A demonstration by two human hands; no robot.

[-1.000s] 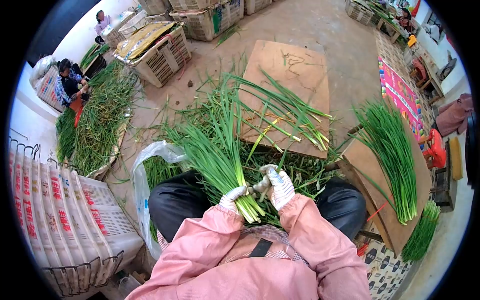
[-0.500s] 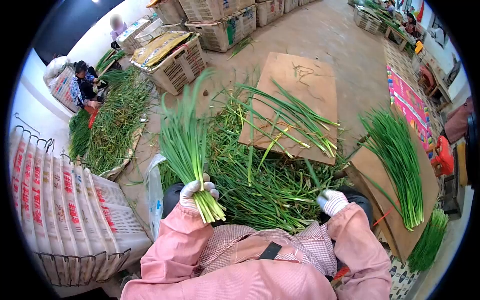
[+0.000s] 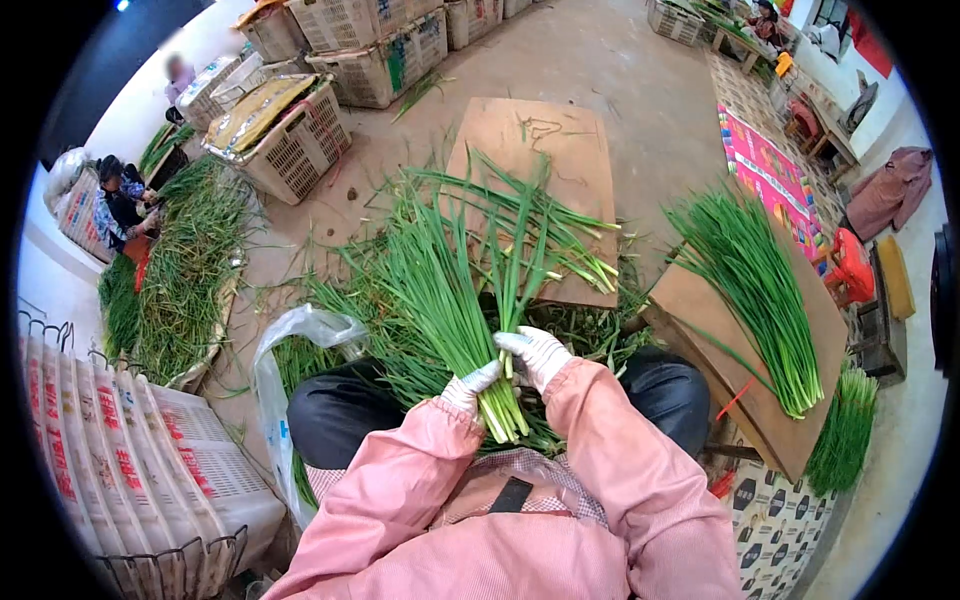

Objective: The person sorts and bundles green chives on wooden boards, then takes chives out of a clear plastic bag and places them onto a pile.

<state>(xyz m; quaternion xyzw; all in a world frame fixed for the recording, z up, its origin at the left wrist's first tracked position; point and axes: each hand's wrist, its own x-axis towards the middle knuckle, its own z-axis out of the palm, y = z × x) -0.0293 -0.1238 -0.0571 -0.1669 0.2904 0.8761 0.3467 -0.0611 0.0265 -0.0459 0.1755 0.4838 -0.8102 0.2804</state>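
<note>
Head view: the left hand (image 3: 470, 388) has its grip closed around a bunch of green stalks (image 3: 430, 285) near the pale ends, between the knees (image 3: 340, 402), and the right hand (image 3: 535, 355) pinches a few stalks (image 3: 515, 275) just beside it. Should the left grip slacken, the bunch could splay or slip (its ends look slightly uneven). Loose stalks (image 3: 598, 270) lie on the brown tabletop (image 3: 580, 150) ahead; crates (image 3: 360, 75) stand stacked across the floor (image 3: 660, 130).

Bright, even indoor light, soft shadows, fisheye bowing, black corners, green stalks (image 3: 432, 290) fairly crisp, glare spot (image 3: 122, 5) upper left
</note>
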